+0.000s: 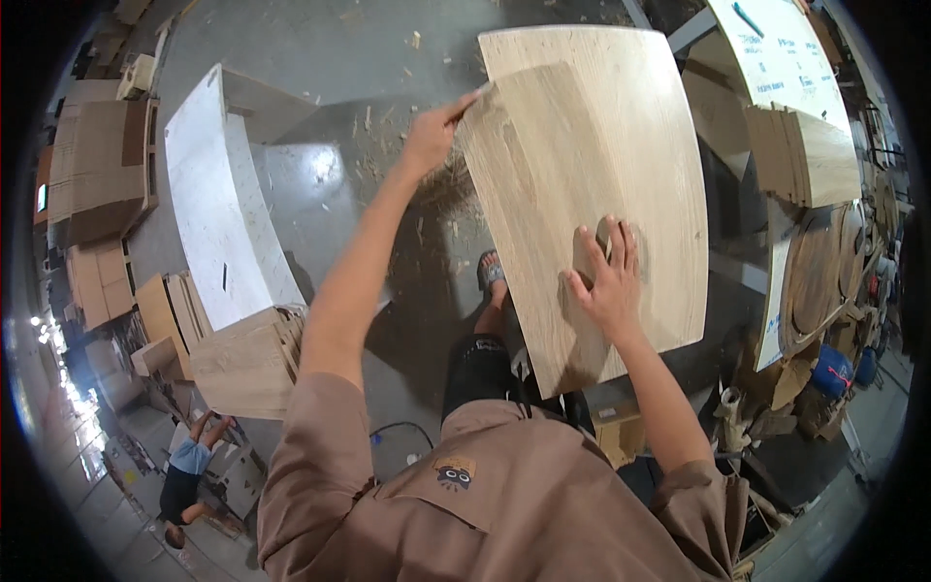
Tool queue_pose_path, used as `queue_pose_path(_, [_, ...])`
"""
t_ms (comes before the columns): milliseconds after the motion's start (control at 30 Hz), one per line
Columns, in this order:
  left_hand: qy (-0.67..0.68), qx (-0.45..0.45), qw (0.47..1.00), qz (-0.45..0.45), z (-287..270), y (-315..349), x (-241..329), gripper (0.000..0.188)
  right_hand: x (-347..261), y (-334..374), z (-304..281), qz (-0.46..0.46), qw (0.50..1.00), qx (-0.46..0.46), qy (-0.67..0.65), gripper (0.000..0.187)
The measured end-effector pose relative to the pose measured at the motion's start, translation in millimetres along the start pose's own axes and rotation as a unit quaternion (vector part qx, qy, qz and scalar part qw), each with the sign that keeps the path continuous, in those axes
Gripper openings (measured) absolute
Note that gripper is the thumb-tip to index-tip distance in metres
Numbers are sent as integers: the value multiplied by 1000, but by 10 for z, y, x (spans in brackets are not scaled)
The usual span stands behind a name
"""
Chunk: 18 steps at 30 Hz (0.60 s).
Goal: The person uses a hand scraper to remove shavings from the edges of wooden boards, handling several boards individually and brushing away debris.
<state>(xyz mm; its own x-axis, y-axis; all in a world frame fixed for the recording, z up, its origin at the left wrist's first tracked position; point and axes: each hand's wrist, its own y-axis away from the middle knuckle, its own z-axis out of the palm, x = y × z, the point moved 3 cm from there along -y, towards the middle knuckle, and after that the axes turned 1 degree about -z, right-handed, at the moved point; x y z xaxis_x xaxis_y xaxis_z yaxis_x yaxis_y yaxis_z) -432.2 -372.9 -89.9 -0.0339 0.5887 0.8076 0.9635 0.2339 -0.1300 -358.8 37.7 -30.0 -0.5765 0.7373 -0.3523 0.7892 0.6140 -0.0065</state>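
The wood-grain board (pixel 533 204) lies on the pale surface (pixel 664 165), along its left part. The left hand (pixel 430 141) has its grip pinching the board's far-left corner; the right hand (pixel 613 289) rests palm-down toward its right side, fingers spread.

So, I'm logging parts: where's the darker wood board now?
In the head view, the darker wood board lies right of centre over the paler panel, between the left hand at its far-left corner and the right hand lower down.

Long rectangular wood-grain board (pixel 538 184), light brown, grain running lengthwise, lying on left part of paler table (pixel 669 145), far end angled left
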Motion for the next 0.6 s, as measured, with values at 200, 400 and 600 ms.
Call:
queue_pose_path(200, [-50, 10, 998, 26, 15, 650, 349, 57, 72, -5, 59, 4, 1000, 15, 20, 76])
queue_pose_path(400, [-51, -21, 998, 22, 462, 2048, 809, 71, 26, 13, 118, 2, 999, 27, 29, 74])
queue_pose_path(600, [-97, -90, 991, 26, 1032, 3587, 1843, 63, 96, 74, 182, -3, 993, 116, 18, 68])
